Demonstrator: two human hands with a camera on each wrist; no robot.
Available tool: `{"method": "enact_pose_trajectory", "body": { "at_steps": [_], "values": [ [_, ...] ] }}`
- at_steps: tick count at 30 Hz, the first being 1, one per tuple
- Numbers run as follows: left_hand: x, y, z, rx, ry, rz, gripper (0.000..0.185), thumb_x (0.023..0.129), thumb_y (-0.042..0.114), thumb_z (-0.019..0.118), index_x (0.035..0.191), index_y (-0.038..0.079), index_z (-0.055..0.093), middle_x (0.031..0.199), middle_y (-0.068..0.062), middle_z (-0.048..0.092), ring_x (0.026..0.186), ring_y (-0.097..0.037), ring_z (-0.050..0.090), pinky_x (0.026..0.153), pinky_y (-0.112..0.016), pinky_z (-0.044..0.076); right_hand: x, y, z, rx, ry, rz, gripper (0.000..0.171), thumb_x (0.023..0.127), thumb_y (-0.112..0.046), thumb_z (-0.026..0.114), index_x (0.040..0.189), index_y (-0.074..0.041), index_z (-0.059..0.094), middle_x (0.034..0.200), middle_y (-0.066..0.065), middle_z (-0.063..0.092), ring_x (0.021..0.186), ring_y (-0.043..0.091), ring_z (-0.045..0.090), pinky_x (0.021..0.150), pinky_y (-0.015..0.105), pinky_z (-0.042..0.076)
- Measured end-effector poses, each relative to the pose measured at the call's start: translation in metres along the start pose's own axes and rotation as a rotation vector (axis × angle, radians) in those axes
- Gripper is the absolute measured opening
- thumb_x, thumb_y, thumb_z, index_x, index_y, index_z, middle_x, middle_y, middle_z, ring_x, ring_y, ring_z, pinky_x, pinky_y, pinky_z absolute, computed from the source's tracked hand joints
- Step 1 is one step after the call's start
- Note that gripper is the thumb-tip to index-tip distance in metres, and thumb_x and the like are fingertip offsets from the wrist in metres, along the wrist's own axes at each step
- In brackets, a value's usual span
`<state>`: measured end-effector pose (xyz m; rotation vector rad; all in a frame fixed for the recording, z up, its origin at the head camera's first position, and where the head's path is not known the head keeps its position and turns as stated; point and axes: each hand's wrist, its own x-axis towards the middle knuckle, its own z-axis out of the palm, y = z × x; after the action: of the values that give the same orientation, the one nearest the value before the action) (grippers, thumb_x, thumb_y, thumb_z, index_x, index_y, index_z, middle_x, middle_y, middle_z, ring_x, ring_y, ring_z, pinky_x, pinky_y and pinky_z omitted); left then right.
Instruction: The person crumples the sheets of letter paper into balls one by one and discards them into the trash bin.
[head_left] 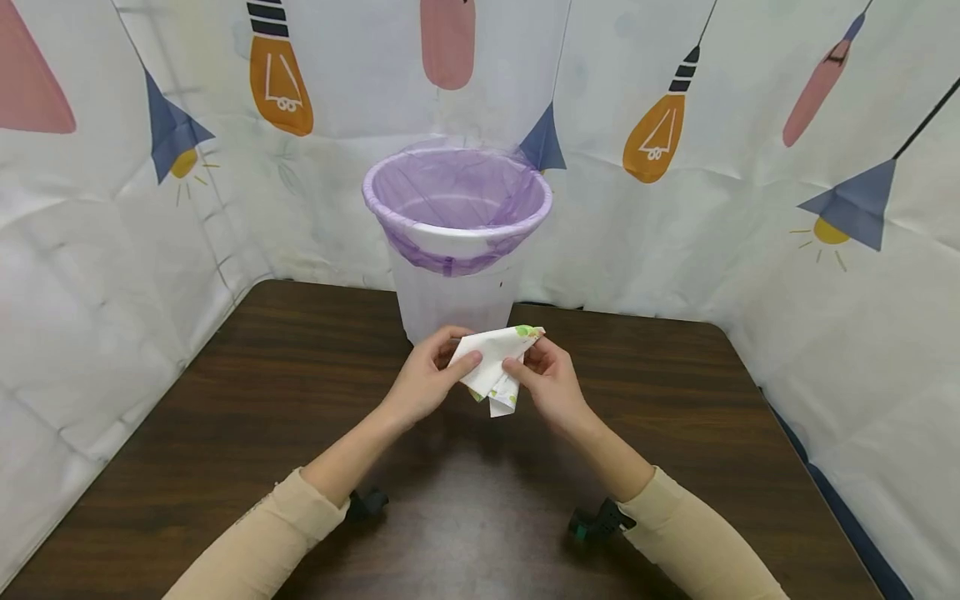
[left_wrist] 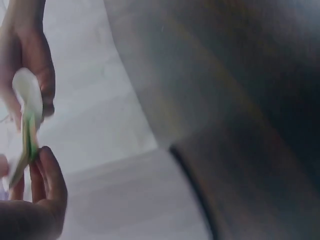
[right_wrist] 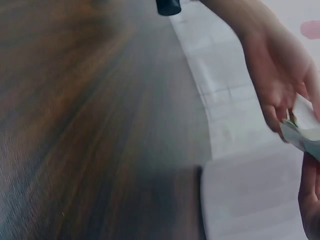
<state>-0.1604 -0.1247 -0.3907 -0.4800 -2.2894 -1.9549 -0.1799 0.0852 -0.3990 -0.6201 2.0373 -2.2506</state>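
Observation:
A folded white paper napkin (head_left: pixel 489 355) with a green and yellow print along its edges is held up between both hands over the table. My left hand (head_left: pixel 426 377) pinches its left side, thumb on the near face and fingers behind. On the right, my right hand (head_left: pixel 553 382) grips the other side near the printed corner, and a narrow folded flap hangs below. In the left wrist view the napkin (left_wrist: pixel 29 120) appears edge-on with its layers showing. The right wrist view catches part of the napkin (right_wrist: pixel 302 127) at its right border.
A white bin (head_left: pixel 453 300) lined with a purple bag (head_left: pixel 457 187) stands at the back of the dark wooden table (head_left: pixel 225 433), just beyond the hands. A white curtain (head_left: pixel 322 208) printed with lamps and bulbs surrounds the table.

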Motion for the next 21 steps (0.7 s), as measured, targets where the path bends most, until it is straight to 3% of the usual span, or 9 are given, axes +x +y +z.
{"method": "enact_pose_trajectory", "body": {
  "at_steps": [5, 11, 14, 17, 21],
  "values": [
    [0.005, 0.007, -0.014, 0.096, -0.085, 0.061, 0.026, 0.098, 0.016, 0.073, 0.124, 0.012, 0.073, 0.098, -0.006, 0.071, 0.080, -0.023, 0.065, 0.067, -0.032, 0.055, 0.002, -0.005, -0.007, -0.092, -0.103, -0.031, 0.026, 0.095, 0.010, 0.066, 0.120, 0.014, 0.061, 0.100, 0.022, 0.069, 0.081, 0.019, 0.067, 0.072, 0.027, 0.057],
    [0.007, 0.013, -0.018, 0.049, -0.183, 0.110, 0.031, 0.097, 0.003, 0.071, 0.127, 0.010, 0.073, 0.107, -0.008, 0.073, 0.075, -0.024, 0.067, 0.063, -0.032, 0.056, 0.005, -0.006, -0.012, -0.143, -0.125, -0.112, 0.018, 0.091, 0.011, 0.070, 0.108, 0.013, 0.068, 0.091, 0.021, 0.070, 0.074, 0.019, 0.066, 0.065, 0.026, 0.057],
    [0.007, 0.011, -0.016, 0.007, -0.156, 0.108, 0.028, 0.096, -0.003, 0.070, 0.123, 0.004, 0.074, 0.107, -0.013, 0.073, 0.074, -0.024, 0.068, 0.062, -0.031, 0.057, 0.006, -0.006, -0.013, -0.132, -0.099, -0.129, 0.019, 0.090, 0.010, 0.073, 0.108, 0.010, 0.071, 0.088, 0.019, 0.071, 0.072, 0.020, 0.067, 0.063, 0.027, 0.056],
    [0.006, 0.008, -0.014, -0.018, -0.088, 0.109, 0.025, 0.095, -0.005, 0.070, 0.118, 0.001, 0.076, 0.104, -0.014, 0.072, 0.074, -0.023, 0.069, 0.061, -0.029, 0.057, 0.006, -0.005, -0.012, -0.107, -0.084, -0.128, 0.019, 0.090, 0.009, 0.072, 0.110, 0.009, 0.070, 0.090, 0.016, 0.071, 0.073, 0.020, 0.067, 0.063, 0.028, 0.057],
    [0.004, 0.006, -0.011, 0.027, 0.005, 0.198, 0.025, 0.092, -0.007, 0.072, 0.112, 0.005, 0.079, 0.102, -0.008, 0.070, 0.079, -0.022, 0.068, 0.064, -0.028, 0.056, 0.005, -0.006, -0.015, -0.036, -0.102, -0.068, 0.018, 0.098, 0.005, 0.058, 0.112, 0.016, 0.064, 0.096, 0.012, 0.069, 0.081, 0.019, 0.067, 0.069, 0.029, 0.058]
  ]
}}
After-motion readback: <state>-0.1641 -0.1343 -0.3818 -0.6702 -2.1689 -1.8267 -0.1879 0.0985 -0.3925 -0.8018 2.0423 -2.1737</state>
